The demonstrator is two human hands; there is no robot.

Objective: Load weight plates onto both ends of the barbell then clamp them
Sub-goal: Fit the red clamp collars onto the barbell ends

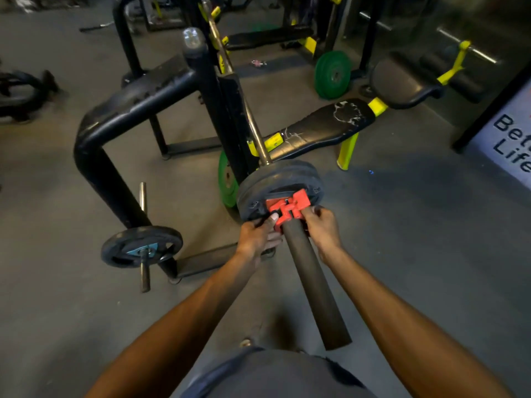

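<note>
The barbell's dark sleeve (pixel 313 280) points toward me from the rack. Black weight plates (pixel 275 179) sit on it, stacked against the collar. A red clamp (pixel 290 209) is around the sleeve, pressed against the outer plate. My left hand (pixel 260 238) grips the clamp's left side, thumb on top of it. My right hand (pixel 323 226) holds the clamp's right side. The bar's far end runs up through the rack and is hidden there.
A black bench rack frame (pixel 138 110) stands left with a black plate on a storage peg (pixel 142 248). A green plate (pixel 227 179) leans behind the loaded ones; another green plate (pixel 333 74) stands farther back. A black bench pad (pixel 321 127) lies right.
</note>
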